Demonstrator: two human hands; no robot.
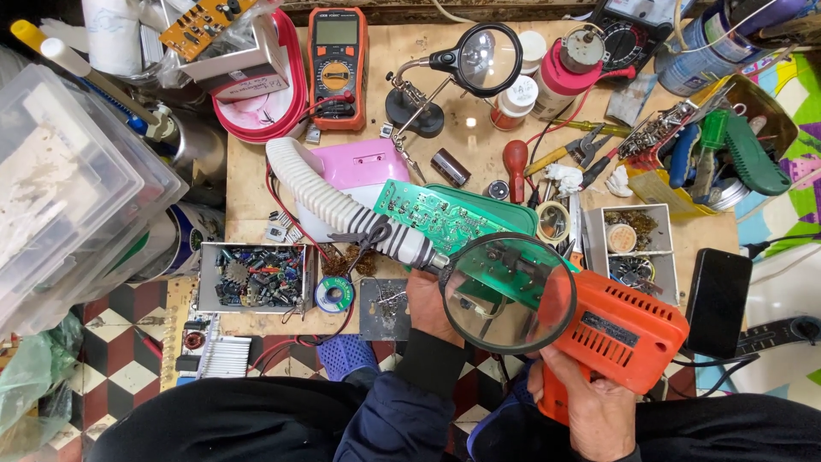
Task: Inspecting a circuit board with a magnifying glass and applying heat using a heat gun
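The right hand (599, 411) sits closest to the lens, fingers wrapped tight around the pistol grip of an orange soldering gun (620, 329), whose nose points left under a round magnifying lens (506, 293). That lens hangs on a white corrugated flexible arm (342, 205) and covers the spot where the gun's tip meets a green circuit board (436, 218). The left hand (428, 304) closes on the board's near edge, just beside the lens rim; how its fingertips lie is hidden under the glass.

The board juts out over the front of the plywood bench (428, 60), tilted and resting partly on a teal plastic case (513, 218) beneath it. It looks light and stiff, with small components standing on its face, so the bare edges seem the safest place to hold; the populated face probably would not take pressure well. The gun appears heavier toward its body, which suits a full-fist grip.

Around them lie a tray of mixed parts (252, 278), a solder spool (333, 293), an orange multimeter (338, 64), a 2nd stand magnifier (486, 58) and a black phone (717, 299).
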